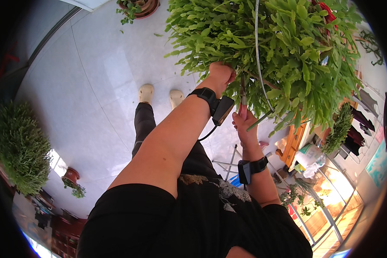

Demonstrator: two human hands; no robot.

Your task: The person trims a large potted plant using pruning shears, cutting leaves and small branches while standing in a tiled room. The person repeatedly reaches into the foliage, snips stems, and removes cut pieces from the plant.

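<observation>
A large, dense holiday cactus [277,42] with flat green segments fills the upper right. My left hand [220,74] is at its lower left edge with the fingers curled into the foliage; leaves hide what lies between them. In my right hand [247,127] are shears with red handles [243,111]. Their dark blades [243,84] point up into the leaves, just right of my left hand; the tips are partly covered by stems. A grey metal hoop [257,42] curves over the plant. Its lower end is near a green stick [259,121] beside my right hand.
Bits of leaf lie on the pale tiled floor [93,77]. A potted plant [142,8] stands at the top, a bushy plant [21,148] and an overturned-looking brown pot [71,175] at left. Metal rack legs [232,161], a wooden cabinet [293,138] and a plastic bag [309,156] are at right.
</observation>
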